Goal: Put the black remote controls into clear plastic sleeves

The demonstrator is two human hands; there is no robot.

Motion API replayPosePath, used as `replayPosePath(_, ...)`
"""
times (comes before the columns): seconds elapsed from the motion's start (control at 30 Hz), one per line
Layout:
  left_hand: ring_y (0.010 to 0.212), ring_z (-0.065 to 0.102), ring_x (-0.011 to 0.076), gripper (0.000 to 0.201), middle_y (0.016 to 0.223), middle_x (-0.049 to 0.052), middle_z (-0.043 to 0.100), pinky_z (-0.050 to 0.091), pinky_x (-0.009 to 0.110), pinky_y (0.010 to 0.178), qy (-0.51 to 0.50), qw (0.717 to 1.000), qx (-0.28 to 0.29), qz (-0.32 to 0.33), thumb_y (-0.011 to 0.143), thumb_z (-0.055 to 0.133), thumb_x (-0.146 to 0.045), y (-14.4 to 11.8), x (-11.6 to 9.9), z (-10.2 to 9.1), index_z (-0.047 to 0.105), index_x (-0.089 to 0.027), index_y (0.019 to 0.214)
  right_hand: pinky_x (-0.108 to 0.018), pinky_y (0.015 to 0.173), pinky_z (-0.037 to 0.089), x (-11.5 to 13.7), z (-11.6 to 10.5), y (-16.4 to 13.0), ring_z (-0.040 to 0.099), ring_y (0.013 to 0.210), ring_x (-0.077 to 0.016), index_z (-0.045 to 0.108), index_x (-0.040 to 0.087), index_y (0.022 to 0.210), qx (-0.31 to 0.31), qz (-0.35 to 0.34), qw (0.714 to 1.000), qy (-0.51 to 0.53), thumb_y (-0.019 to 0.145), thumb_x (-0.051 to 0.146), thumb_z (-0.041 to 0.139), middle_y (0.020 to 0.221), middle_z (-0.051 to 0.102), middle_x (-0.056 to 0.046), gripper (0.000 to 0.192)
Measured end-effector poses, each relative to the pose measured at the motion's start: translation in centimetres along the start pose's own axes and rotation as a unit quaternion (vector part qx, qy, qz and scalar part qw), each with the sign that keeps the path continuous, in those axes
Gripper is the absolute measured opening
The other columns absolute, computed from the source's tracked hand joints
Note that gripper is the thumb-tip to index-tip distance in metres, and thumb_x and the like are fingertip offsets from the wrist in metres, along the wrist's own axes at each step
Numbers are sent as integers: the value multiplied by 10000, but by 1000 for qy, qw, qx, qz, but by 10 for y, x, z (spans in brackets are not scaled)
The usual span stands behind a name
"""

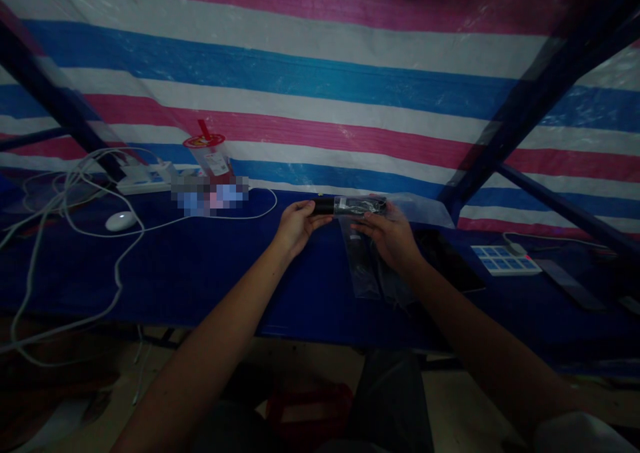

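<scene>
Just above the blue table a black cylinder (pixel 325 206) lies level between my hands, its right part inside a clear plastic bag (pixel 420 208). My left hand (pixel 299 225) is closed on the cylinder's bare left end. Farther right, my right hand (pixel 389 233) grips the bag around the covered part. The bag's loose end trails off to the right past that hand. What exactly the cylinder is, I cannot make out. Below it on the table lies another clear bag (pixel 361 266) with something dark inside, partly hidden by my right hand and forearm.
On the left are tangled white cables (pixel 117 266), a power strip (pixel 145 180), a white mouse (pixel 121 221) and a red-lidded cup (pixel 213 156). To the right lie a dark flat panel (pixel 450 260) and a white multi-socket block (pixel 505 260). Striped sheeting (pixel 320 93) hangs behind the blue table (pixel 200 273).
</scene>
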State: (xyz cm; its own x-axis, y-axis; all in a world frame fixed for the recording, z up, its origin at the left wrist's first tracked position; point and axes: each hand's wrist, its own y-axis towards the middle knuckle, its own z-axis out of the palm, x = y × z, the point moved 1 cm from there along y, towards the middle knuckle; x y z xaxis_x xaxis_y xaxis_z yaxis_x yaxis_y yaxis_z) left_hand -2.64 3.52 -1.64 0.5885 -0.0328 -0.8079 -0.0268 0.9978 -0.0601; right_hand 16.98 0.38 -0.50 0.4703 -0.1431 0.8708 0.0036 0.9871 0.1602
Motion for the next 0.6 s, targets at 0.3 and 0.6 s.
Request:
replayPosePath(0.3, 767, 703, 184, 269, 851, 57, 705, 519, 291, 672, 60, 998, 25, 27, 741, 806, -228, 1, 5, -4, 556, -167, 819, -416, 784, 633, -3, 6, -1, 715, 871, -215, 638, 261, 1033, -28, 3, 1000, 6, 637, 176, 844, 925, 720, 9, 455)
replayPosePath(0.6, 670, 596, 131, 288, 741, 47, 666, 449, 267, 621, 173, 981, 35, 80, 717, 823, -399, -3, 3, -1, 700, -141, 754, -443, 840, 634, -9, 9, -1, 718, 946, -239, 683, 235, 932, -22, -4, 1000, -19, 668, 242, 841, 995, 739, -33, 309)
